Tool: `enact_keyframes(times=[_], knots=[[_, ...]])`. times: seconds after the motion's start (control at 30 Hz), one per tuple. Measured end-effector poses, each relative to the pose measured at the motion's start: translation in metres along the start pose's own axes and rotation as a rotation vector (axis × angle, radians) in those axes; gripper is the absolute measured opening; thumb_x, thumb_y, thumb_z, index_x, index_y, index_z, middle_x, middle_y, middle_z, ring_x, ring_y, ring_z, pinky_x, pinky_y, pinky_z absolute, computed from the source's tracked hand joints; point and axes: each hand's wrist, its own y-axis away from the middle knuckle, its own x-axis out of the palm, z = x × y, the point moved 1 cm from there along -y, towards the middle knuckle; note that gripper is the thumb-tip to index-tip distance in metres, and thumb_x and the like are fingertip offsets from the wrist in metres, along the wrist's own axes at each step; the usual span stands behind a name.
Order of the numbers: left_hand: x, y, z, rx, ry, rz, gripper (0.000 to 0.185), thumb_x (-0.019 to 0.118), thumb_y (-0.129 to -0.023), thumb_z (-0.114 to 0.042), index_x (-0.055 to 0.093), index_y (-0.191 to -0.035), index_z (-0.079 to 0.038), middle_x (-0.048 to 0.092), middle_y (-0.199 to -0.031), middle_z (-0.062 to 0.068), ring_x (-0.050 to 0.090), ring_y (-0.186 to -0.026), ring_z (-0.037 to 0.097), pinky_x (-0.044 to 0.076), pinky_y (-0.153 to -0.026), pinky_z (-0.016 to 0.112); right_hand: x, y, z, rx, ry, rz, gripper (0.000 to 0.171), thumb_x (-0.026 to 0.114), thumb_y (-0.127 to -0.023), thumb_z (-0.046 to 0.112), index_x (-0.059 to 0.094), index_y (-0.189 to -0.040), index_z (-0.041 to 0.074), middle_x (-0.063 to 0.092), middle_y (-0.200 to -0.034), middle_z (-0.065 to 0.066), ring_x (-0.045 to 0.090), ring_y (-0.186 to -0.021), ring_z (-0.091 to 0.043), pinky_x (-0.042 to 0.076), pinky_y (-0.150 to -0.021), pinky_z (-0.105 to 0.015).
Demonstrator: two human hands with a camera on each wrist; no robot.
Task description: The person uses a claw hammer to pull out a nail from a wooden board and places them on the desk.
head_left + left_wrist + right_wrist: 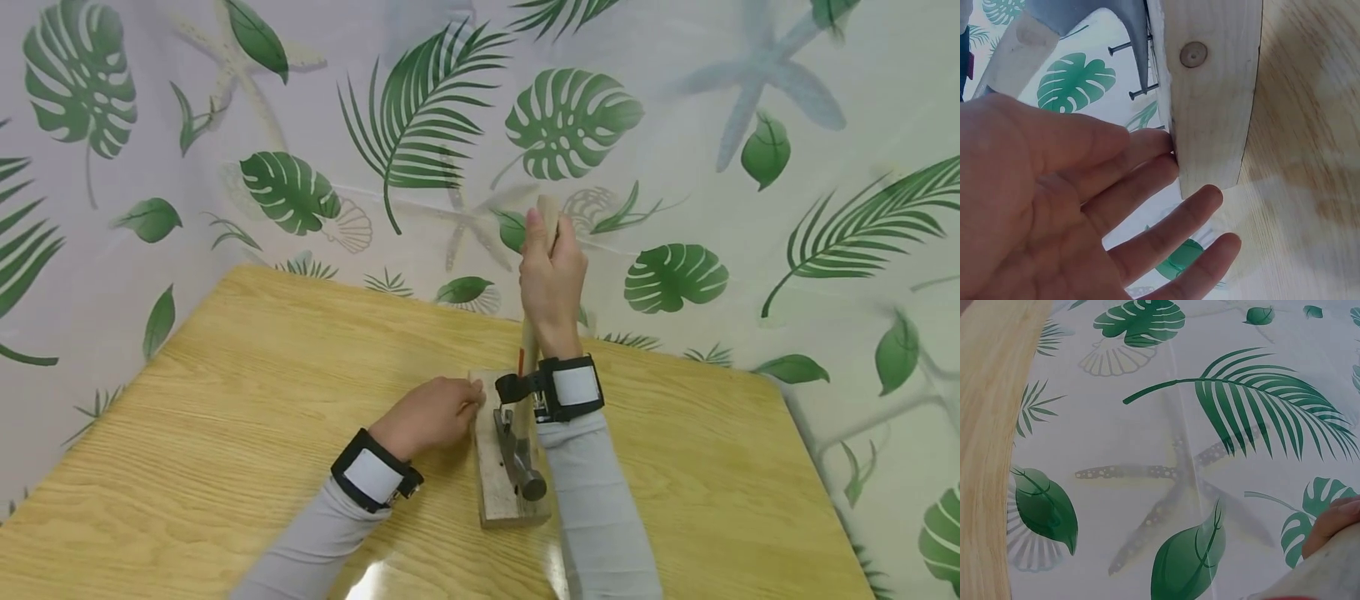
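My right hand (553, 283) grips the wooden handle of a claw hammer (523, 460) high up, with the thumb along it. The metal head lies low over a pale wooden block (491, 500) on the table. In the left wrist view, several nails (1144, 92) stick out of the block's face, and the tip of the claw (1140, 59) is right at them. My left hand (431, 412) touches the block's far left edge with its fingertips, fingers mostly straight and spread. Only a bit of the right hand (1332, 526) shows in the right wrist view, beside the handle.
The wood-grain table (315, 358) extends on both sides of the block. Behind it hangs a pale cloth (465, 250) printed with green leaves, shells and starfish. Both wrists wear black straps (573, 387) with small cameras.
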Motion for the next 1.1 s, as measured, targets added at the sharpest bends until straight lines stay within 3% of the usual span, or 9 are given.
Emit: enact_keyframes(times=[0.3, 0.63, 0.8, 0.97, 1.1], knots=[[-0.001, -0.004, -0.003, 0.012, -0.021, -0.005, 0.030, 0.050, -0.107, -0.015, 0.072, -0.125, -0.005, 0.070, -0.127, 0.013, 0.066, -0.117, 0.032, 0.051, -0.102, 0.044, -0.011, 0.005, 0.007, -0.041, -0.041, -0.084, 0.035, 0.045, -0.106, 0.048, 0.054, -0.100, 0.015, 0.051, -0.071, -0.004, 0.047, -0.055, -0.018, 0.039, -0.050, -0.028], [0.002, 0.000, -0.004, 0.016, -0.024, -0.015, 0.026, 0.050, -0.106, -0.010, 0.073, -0.119, -0.005, 0.070, -0.126, 0.013, 0.068, -0.114, 0.031, 0.053, -0.098, 0.045, -0.037, 0.041, 0.032, -0.241, -0.187, -0.190, 0.022, 0.043, -0.110, 0.024, 0.058, -0.114, 0.008, 0.040, -0.060, -0.001, 0.035, -0.044, -0.013, 0.030, -0.040, -0.025], [0.001, 0.001, -0.004, 0.024, -0.001, -0.027, 0.023, 0.051, -0.106, -0.010, 0.073, -0.110, -0.006, 0.073, -0.113, 0.010, 0.069, -0.101, 0.024, 0.054, -0.090, 0.042, -0.046, 0.059, 0.042, -0.339, -0.236, -0.228, 0.022, 0.043, -0.110, 0.024, 0.057, -0.113, 0.006, 0.037, -0.060, 0.000, 0.032, -0.043, -0.010, 0.027, -0.039, -0.024], [0.001, -0.002, -0.004, 0.055, -0.031, -0.026, 0.024, 0.048, -0.108, -0.012, 0.070, -0.097, -0.008, 0.065, -0.089, 0.006, 0.059, -0.078, 0.018, 0.050, -0.074, 0.035, -0.050, 0.075, 0.055, -0.399, -0.303, -0.265, 0.021, 0.045, -0.109, 0.022, 0.056, -0.110, 0.004, 0.036, -0.059, 0.001, 0.030, -0.044, -0.007, 0.027, -0.040, -0.021], [0.001, -0.001, -0.005, 0.067, -0.040, -0.027, 0.026, 0.047, -0.108, -0.012, 0.069, -0.095, -0.007, 0.067, -0.090, 0.007, 0.061, -0.080, 0.020, 0.050, -0.074, 0.036, -0.051, 0.088, 0.063, -0.419, -0.351, -0.277, 0.022, 0.046, -0.108, 0.020, 0.055, -0.110, 0.000, 0.036, -0.058, 0.000, 0.029, -0.043, -0.007, 0.026, -0.039, -0.020]])
